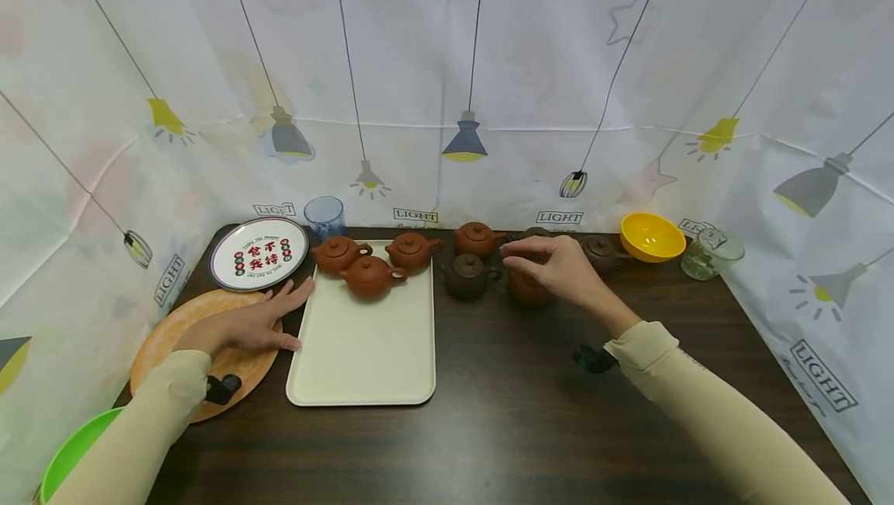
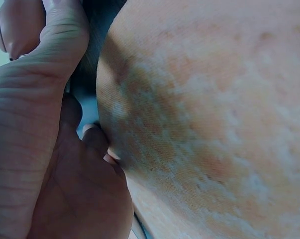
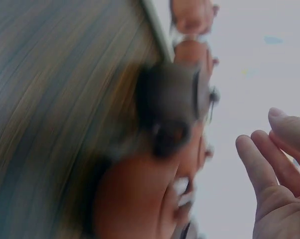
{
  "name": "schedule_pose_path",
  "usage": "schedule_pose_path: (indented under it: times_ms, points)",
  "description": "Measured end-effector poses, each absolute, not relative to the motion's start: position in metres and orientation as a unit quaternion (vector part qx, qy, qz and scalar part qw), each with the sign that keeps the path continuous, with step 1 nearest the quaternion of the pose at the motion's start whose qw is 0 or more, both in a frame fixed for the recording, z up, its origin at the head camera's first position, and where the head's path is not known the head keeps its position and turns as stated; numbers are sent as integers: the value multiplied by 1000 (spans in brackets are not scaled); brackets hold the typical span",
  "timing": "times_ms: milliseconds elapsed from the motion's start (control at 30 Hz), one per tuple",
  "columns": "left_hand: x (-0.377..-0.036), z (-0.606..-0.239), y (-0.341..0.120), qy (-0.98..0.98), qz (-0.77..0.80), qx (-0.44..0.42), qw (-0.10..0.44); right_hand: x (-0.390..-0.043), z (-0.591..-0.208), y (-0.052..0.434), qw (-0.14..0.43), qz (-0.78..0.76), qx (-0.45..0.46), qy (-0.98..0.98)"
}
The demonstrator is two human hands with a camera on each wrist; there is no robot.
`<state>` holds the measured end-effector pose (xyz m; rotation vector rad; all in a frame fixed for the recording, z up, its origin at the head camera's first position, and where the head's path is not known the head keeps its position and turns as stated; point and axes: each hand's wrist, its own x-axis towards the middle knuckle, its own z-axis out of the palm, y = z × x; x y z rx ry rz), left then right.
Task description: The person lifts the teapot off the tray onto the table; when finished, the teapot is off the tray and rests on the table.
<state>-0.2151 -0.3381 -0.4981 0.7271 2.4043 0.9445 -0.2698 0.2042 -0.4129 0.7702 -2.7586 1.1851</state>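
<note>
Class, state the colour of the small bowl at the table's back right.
The small round bowl is yellow, clearest in the head view.

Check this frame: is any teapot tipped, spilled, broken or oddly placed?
Nothing stands out. Three teapots sit upright on the cream tray, lids on; the others stand upright on the table. No spill shows. The right hand hovers over one teapot, hiding it partly; the left hand rests at the tray's edge.

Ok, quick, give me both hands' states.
Left hand: open, flat, resting on the wooden plate beside the tray.
Right hand: open, holding nothing, over a teapot.
</note>
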Motion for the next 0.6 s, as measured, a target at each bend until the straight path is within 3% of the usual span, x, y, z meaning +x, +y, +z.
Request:
schedule_pose_path:
  times_ms: [333,600]
  points:
    - [-205,-471,-319,894,292,216,261,-268,-432,109,-26,381,336,-861]
    - [-209,-477,-326,887,310,229,254,-270,-458,54,-45,356,336,-871]
